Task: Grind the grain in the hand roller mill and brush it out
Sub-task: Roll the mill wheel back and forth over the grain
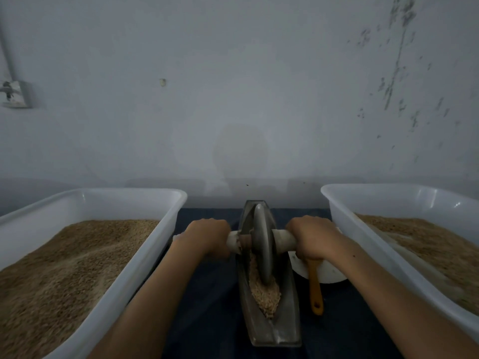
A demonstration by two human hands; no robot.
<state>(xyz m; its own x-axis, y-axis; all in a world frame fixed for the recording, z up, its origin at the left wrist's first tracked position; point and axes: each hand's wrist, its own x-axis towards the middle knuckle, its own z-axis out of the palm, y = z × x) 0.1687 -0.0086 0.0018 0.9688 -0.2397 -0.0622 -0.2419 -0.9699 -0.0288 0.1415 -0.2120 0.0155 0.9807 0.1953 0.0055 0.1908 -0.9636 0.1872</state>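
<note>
**Both hands on the axle, wheel down in the trough**

Hands came first: the left hand (207, 235) and the right hand (312, 238) were each curled tight round an end of the pale handle bar (283, 240), one on either side of the grinding wheel (263, 250). That even grip probably kept the disc upright and let weight bear straight down as it rolled.

Largest in view were two white plastic tubs. The left tub (155, 244) was heaped with brown grain (67, 268); the right tub (363, 229) held a shallower, sloping layer. They flanked the mill closely, likely so stock and output stayed within reach.

Between them, on a dark cloth (207, 307), lay the boat-shaped metal trough (285, 320), running away from the person. The wheel sat in its groove, with a small pile of coarse grain (267, 294) gathered at the near side.

Just right of the trough, a yellow brush handle (316, 288) lay across a white bowl (329, 273), untouched, ready for sweeping out. Grinding looked unfinished.
</note>
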